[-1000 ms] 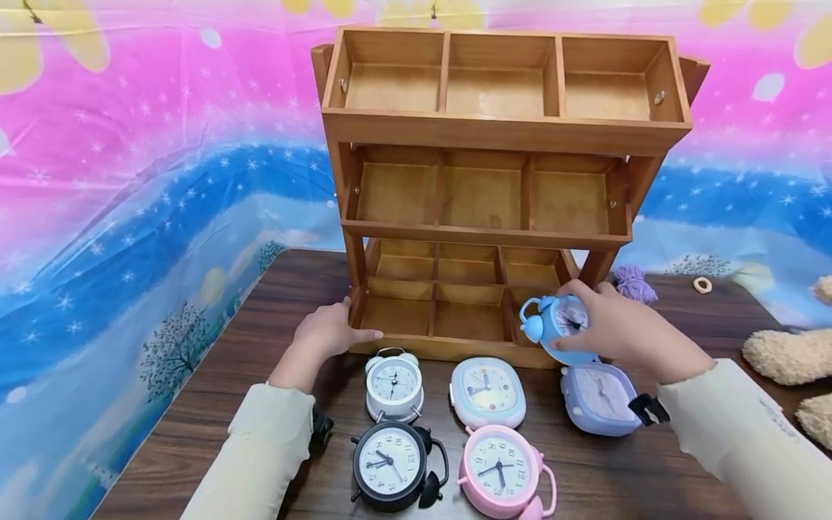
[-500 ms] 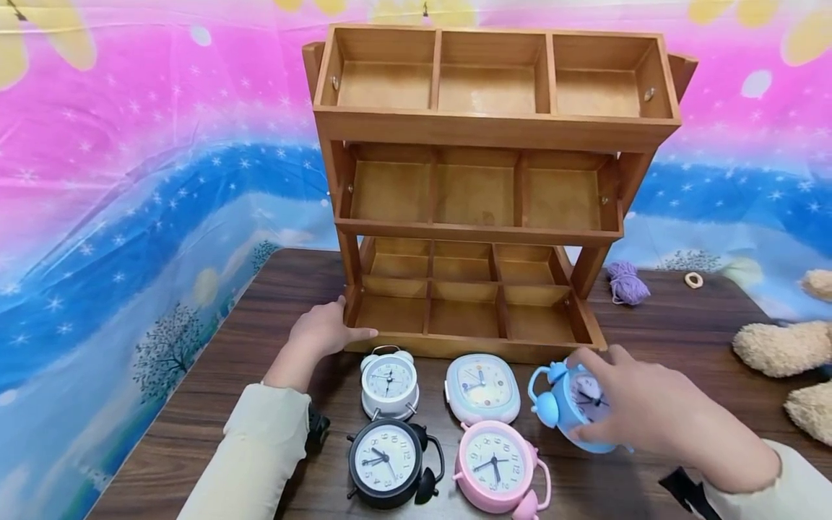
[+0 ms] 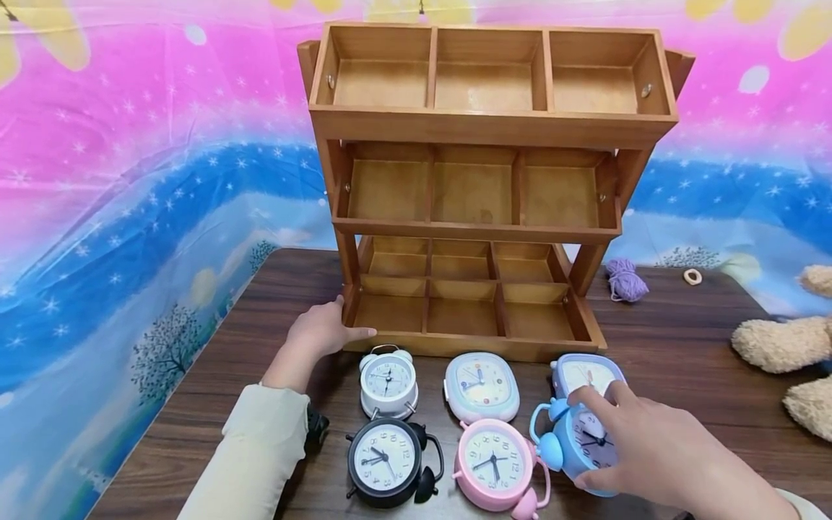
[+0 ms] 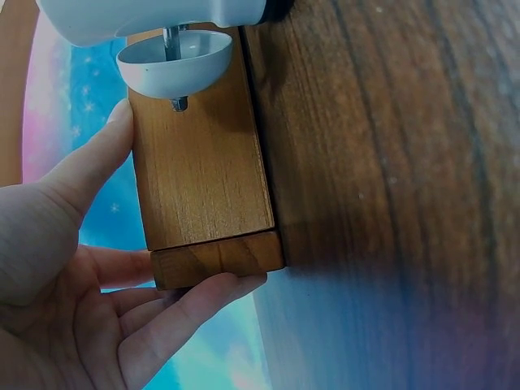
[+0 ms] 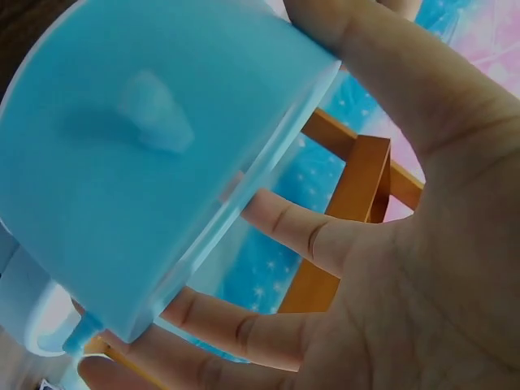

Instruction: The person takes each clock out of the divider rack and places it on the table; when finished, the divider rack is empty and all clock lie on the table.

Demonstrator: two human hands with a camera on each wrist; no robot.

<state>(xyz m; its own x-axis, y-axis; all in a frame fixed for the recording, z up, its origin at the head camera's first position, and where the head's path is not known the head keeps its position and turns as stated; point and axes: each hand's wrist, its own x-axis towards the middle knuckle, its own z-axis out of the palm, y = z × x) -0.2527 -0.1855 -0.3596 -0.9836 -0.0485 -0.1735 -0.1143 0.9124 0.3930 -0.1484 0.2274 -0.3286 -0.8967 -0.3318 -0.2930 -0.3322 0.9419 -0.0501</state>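
Note:
My right hand [image 3: 656, 444] grips a light-blue twin-bell alarm clock [image 3: 588, 440], its face up and its bells toward the left. In the right wrist view the clock's smooth back [image 5: 162, 146] fills the upper left, with fingers along its rim. My left hand [image 3: 320, 334] holds the lower left corner of a wooden three-tier rack [image 3: 474, 347]; the left wrist view shows thumb and fingers on either side of the corner. Before the rack lie a white alarm clock [image 3: 388, 386], a pale-blue rounded clock [image 3: 482, 386], a purple clock [image 3: 585, 370], a black alarm clock [image 3: 383, 462] and a pink alarm clock [image 3: 494, 466].
Each rack tier is split into compartments with nothing in them. Purple yarn [image 3: 626, 280] and a small wooden ring [image 3: 692, 276] lie right of the rack. Plush limbs [image 3: 780, 345] reach in at the right edge. A printed cloth [image 3: 162, 180] hangs behind the dark table.
My right hand has brought the blue alarm clock down and toward me, from over the rack's right end to just in front of the purple clock. The left hand keeps its place on the rack.

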